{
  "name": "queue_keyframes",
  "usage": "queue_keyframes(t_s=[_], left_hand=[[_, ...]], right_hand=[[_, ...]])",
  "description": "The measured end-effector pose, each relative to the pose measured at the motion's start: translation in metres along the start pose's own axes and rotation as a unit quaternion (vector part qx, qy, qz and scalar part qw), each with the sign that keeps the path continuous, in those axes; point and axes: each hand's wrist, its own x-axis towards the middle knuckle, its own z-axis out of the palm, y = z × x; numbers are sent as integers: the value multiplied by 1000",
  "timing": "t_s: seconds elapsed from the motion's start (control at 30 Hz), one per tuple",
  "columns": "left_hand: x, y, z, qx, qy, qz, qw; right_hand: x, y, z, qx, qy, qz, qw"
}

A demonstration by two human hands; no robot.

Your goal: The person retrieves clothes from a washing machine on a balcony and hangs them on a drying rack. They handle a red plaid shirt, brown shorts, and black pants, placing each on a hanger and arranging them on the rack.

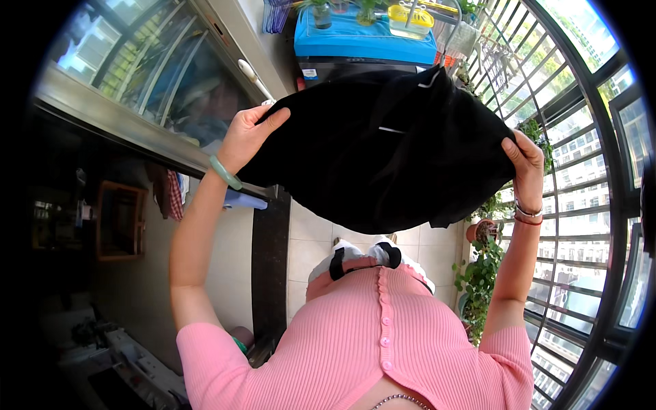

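A black garment [369, 157] with two short white lines on it is stretched out in front of me at chest height. Its left edge is pinched between the thumb and fingers of my left hand [251, 133], which wears a pale green bangle on the wrist. My right hand [527, 164] grips the opposite edge, thumb on the near face and fingers behind the cloth. The fabric sags a little along its lower edge and bunches near the upper right. What kind of garment it is, I cannot tell.
Beyond the cloth stands a cabinet or machine under a blue cover [365, 42], with plants and a yellow-lidded tub [412, 20] on top. Barred windows [567, 205] and a potted plant [482, 236] line the right. A sliding door frame [123, 133] and dark sill [270, 266] run along the left.
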Motion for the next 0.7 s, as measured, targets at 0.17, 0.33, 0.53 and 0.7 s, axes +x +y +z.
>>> queue_keyframes(t_s=[0.17,0.33,0.53,0.7], left_hand=[[7,13,-22,46,86,21,995],[3,39,11,150,5,183,972],[-10,38,50,320,65,314,892],[-8,45,30,376,96,380,840]], right_hand=[[-3,-8,-8,-45,-136,25,989],[-8,-2,2,38,-80,26,996],[-9,0,19,86,-36,47,995],[0,-16,-4,-115,117,-106,981]])
